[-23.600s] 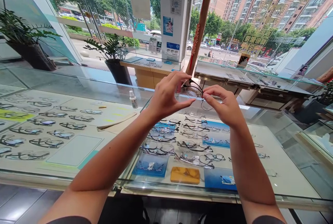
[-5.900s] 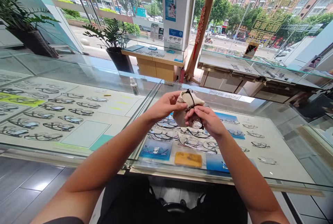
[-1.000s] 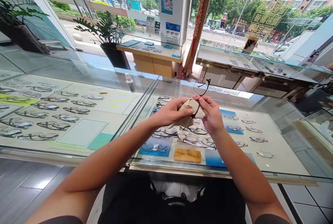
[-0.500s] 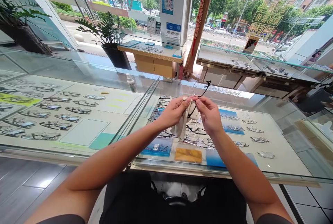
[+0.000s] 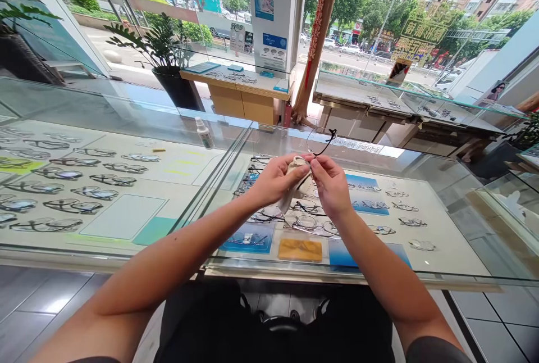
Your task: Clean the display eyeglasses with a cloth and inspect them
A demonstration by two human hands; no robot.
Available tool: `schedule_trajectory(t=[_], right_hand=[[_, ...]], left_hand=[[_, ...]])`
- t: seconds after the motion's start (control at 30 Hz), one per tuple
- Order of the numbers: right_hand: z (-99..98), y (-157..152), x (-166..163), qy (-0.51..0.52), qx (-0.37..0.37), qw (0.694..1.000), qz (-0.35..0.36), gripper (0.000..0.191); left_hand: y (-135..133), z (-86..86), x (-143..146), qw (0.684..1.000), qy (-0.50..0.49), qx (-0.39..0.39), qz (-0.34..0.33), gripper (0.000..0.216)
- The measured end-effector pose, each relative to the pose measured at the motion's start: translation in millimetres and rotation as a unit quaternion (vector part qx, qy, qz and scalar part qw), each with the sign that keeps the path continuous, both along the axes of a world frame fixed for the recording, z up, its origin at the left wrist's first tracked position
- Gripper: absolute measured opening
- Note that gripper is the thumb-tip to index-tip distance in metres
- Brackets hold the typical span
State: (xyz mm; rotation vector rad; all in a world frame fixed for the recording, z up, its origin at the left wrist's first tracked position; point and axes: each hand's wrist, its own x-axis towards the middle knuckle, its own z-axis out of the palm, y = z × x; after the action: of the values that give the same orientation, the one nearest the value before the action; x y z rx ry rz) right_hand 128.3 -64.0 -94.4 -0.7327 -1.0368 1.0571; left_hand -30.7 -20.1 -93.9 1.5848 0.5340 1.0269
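Observation:
Above the glass counter, both hands meet on one pair of thin-framed eyeglasses (image 5: 324, 151). My left hand (image 5: 281, 178) is closed round a pale beige cleaning cloth (image 5: 288, 200), which wraps one lens and hangs down below the fingers. With thumb and fingers my right hand (image 5: 330, 183) pinches the frame near its middle. The other lens and a dark temple stick up beyond the fingertips. The covered lens is hidden by the cloth and fingers.
Under the glass top lie rows of eyeglasses (image 5: 103, 192) and an orange-yellow block (image 5: 300, 250). A white spray bottle (image 5: 204, 134) stands on the counter at the back left. Beyond are a potted plant (image 5: 177, 87), a wooden post (image 5: 314, 42) and more display cases (image 5: 362, 90).
My left hand has shifted the cloth, which is now bunched closer round the lens. The right hand keeps its pinch on the frame. The whole view has shifted slightly.

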Motion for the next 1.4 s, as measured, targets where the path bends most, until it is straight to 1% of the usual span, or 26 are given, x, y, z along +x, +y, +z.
schedule_trajectory(t=[0.1,0.23,0.33,0.43,0.5,0.53,0.6,0.7,0.73,0.8,0.83,0.9,0.97,1.03,1.1,1.17,1.23,1.3,1.33,1.4], right_hand=[[-2.0,-1.3,-1.7,-0.024,0.019,0.999,-0.009,0.028],[5.0,-3.0,4.7,-0.029,0.03,0.999,-0.015,0.024],[12.9,-4.2,14.4,-0.012,0.021,0.999,-0.038,0.027],[17.7,-3.5,24.1,0.002,0.016,0.998,-0.058,0.026],[18.6,-2.2,28.6,0.014,0.018,0.998,-0.056,0.023],[18.8,-1.5,30.2,0.019,0.02,0.998,-0.051,0.022],[19.0,-0.5,32.2,0.024,0.025,0.999,-0.038,0.019],[20.1,0.0,34.3,0.022,0.032,0.999,-0.019,0.016],[20.6,0.1,35.0,0.019,0.033,0.999,-0.014,0.015],[21.0,0.6,36.5,0.006,0.031,0.999,-0.006,0.017],[20.9,1.1,37.2,-0.002,0.029,1.0,-0.004,0.019],[20.0,2.3,38.2,-0.013,0.026,1.0,-0.004,0.021],[18.4,3.8,38.4,-0.011,0.026,1.0,-0.003,0.021],[17.2,4.8,37.9,-0.001,0.027,1.0,0.0,0.02],[16.8,5.1,36.8,0.005,0.024,1.0,0.0,0.02],[17.2,4.8,35.1,0.006,0.019,1.0,-0.006,0.022],[17.4,4.3,32.5,0.005,0.016,1.0,-0.015,0.026],[16.2,4.0,28.8,0.002,0.016,1.0,-0.023,0.028],[14.9,4.1,26.5,-0.001,0.016,1.0,-0.026,0.029],[10.7,4.3,20.9,-0.007,0.02,0.999,-0.029,0.027]], left_hand=[[0.9,1.0,1.5,0.998,-0.004,0.042,0.053,0.058],[4.8,8.1,-2.1,0.997,0.013,0.062,0.052,0.059],[15.6,12.3,-9.3,0.995,-0.018,0.043,0.094,0.062],[35.4,15.5,-22.5,0.982,-0.075,-0.004,0.171,0.063],[50.8,19.2,-36.5,0.972,-0.083,-0.019,0.221,0.059],[58.3,21.7,-45.1,0.966,-0.071,-0.011,0.247,0.055],[71.6,26.7,-64.5,0.951,-0.019,0.038,0.305,0.046],[86.9,30.3,-94.0,0.905,0.091,0.12,0.398,0.029],[91.2,29.8,-102.7,0.89,0.131,0.13,0.417,0.022],[99.4,26.7,-117.1,0.87,0.203,0.126,0.432,0.011],[103.3,24.8,-122.3,0.865,0.226,0.114,0.432,0.007],[110.1,21.6,-127.8,0.875,0.214,0.058,0.429,0.012],[114.0,20.8,-126.0,0.893,0.152,-0.018,0.422,0.02],[112.8,22.9,-117.6,0.909,0.091,-0.083,0.398,0.024],[105.5,26.8,-104.4,0.926,0.059,-0.11,0.357,0.02],[92.8,31.1,-89.1,0.948,0.021,-0.129,0.289,0.015],[77.4,33.8,-73.4,0.968,-0.035,-0.148,0.201,0.027],[62.3,33.6,-57.9,0.973,-0.091,-0.169,0.13,0.044],[55.5,32.2,-50.4,0.972,-0.11,-0.177,0.111,0.05],[43.8,27.0,-35.9,0.97,-0.125,-0.182,0.103,0.055]])
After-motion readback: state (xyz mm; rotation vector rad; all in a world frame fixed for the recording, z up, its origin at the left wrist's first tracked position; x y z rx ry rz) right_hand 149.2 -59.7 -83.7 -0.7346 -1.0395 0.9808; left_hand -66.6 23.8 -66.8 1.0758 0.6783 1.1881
